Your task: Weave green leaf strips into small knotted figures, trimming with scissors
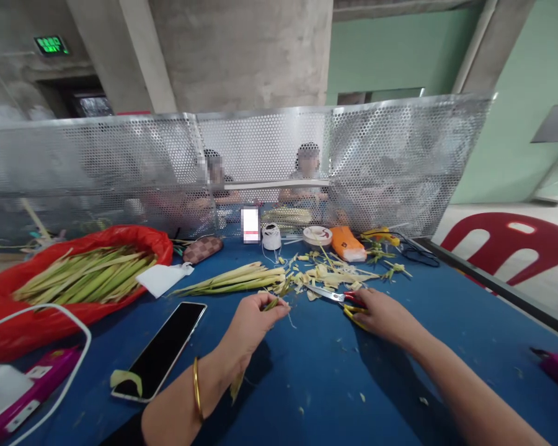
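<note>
Faces a perforated partition (260,139) beyond the leaf bundle (235,280), with people (307,164) blurred behind it. Has, left of the bundle, a red bag (165,249), cut off at its left, full of green leaves (97,272). Grasps partly covered scissors (337,297) with the right hand (384,316), right of the bundle. Pinches a mostly hidden leaf piece (272,303) with the left hand (252,322), nearside of the bundle.

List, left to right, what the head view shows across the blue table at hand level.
Red plastic bag → flat black-screened rectangular phone → left hand pinching a green leaf strip → silver-bladed metal scissors → right hand.
</note>
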`<state>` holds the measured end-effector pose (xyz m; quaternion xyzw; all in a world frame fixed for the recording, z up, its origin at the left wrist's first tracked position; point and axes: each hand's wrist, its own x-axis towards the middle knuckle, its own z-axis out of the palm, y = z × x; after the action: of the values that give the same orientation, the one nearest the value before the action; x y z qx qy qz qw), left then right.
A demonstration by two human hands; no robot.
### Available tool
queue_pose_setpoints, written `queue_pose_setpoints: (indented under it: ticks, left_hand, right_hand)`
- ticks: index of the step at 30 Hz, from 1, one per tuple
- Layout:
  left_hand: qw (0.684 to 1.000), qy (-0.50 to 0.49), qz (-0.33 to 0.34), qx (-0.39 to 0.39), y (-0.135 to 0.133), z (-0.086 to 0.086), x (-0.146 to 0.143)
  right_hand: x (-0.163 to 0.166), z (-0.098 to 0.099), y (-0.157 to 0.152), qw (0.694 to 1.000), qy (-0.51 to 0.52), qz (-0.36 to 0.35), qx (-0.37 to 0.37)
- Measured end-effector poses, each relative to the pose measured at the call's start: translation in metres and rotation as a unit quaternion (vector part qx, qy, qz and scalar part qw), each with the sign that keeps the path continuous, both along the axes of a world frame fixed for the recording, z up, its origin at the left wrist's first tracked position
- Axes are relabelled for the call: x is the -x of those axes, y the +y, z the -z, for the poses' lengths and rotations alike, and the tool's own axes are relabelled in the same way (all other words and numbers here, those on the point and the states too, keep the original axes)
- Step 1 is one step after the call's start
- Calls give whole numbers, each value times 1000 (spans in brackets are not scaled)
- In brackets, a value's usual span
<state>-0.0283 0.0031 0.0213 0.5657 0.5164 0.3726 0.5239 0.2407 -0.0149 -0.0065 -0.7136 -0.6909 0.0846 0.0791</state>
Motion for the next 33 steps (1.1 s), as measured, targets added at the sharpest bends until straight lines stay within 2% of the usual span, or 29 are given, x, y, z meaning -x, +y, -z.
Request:
queue_pose_setpoints:
  ticks: [4,9,13,16,18,19,20,22,23,25,27,30,31,33]
  left_hand:
    - [1000,-12,15,2,0,0,1]
    - [999,-34,32,0,-1,-6,3]
    - [999,-26,17,-11,-3,-13,4]
    - [999,-16,-10,-37,-5,-18,4]
    - [999,-9,-27,-45,-5,-20,4]
    - [998,-6,-35,-48,-5,-20,5]
    - [998,-5,-43,-53,-4,-19,5]
    - [996,-9,-60,-63,0,-15,6]
    - [995,-15,-68,-67,2,-13,7]
    - [994,-28,-78,-72,6,-8,8]
    - [993,-36,-82,-72,10,-5,8]
    - [993,-32,-85,-74,11,-5,9]
    - [993,-28,-86,-74,11,-6,9]
    - [993,-23,-89,-77,10,-7,9]
  right_hand:
    - [-14,10,8,998,-2,-63,5]
    - [-16,22,15,997,-49,-55,-21]
    - [-14,25,16,997,-60,-32,-18]
    - [-8,21,13,999,27,-22,-23]
    - [2,14,7,985,171,-8,-25]
    - [9,10,2,962,274,3,-17]
    - [18,4,-4,922,387,25,13]
    - [37,-5,-18,809,581,45,81]
    - [46,-9,-26,748,654,30,106]
    - [60,-13,-39,652,742,10,160]
    - [68,-13,-47,579,789,11,205]
    - [72,-10,-46,498,837,42,225]
    - [72,-10,-44,485,845,54,219]
    - [72,-11,-41,485,846,66,211]
